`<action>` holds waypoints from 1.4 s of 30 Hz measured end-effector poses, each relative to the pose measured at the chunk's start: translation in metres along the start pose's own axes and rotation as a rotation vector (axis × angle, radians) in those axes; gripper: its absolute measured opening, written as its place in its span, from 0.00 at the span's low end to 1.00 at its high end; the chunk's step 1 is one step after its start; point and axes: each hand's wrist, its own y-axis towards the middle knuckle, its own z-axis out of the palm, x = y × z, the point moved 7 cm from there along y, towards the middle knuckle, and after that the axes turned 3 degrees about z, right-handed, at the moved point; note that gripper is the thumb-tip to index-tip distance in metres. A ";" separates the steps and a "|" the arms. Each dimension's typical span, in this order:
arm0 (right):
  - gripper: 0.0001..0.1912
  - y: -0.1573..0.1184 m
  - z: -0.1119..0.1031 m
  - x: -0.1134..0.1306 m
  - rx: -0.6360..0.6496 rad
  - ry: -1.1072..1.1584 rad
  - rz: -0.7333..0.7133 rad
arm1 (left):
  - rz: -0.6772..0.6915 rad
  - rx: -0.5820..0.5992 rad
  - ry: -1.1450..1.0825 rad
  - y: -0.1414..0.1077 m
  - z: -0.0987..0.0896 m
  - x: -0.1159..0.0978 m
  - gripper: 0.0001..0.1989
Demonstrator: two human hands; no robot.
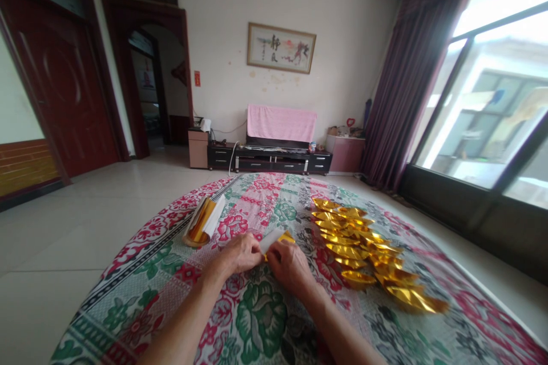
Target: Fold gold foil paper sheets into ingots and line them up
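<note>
A small sheet of gold and white paper (270,238) is between my two hands, over the middle of the floral tablecloth (261,313). My left hand (245,252) pinches its left edge. With curled fingers, my right hand (287,259) grips the near right side, and gold shows just beyond the knuckles. The fingertips partly hide the paper's lower edge. To the right lie rows of shiny gold folded paper boats (357,279), several of them overlapping. A bundle of white and gold paper sheets (205,219) rests at the left.
The round table's edge curves around the cloth. Beyond it, a low black cabinet (272,164) stands by the wall under a pink cloth (281,124). Dark curtains (405,74) and a window are at the right, a red door (64,80) at the left.
</note>
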 end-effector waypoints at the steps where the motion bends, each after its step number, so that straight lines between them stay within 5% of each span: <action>1: 0.08 0.000 0.000 0.000 0.006 0.014 -0.003 | -0.007 -0.017 0.017 0.000 -0.001 -0.001 0.12; 16: 0.06 0.003 0.001 -0.007 0.070 0.169 -0.027 | -0.057 -0.042 0.188 -0.002 -0.005 -0.011 0.12; 42: 0.05 0.005 0.002 -0.008 0.072 0.120 0.017 | -0.089 -0.064 0.250 -0.003 -0.007 -0.012 0.12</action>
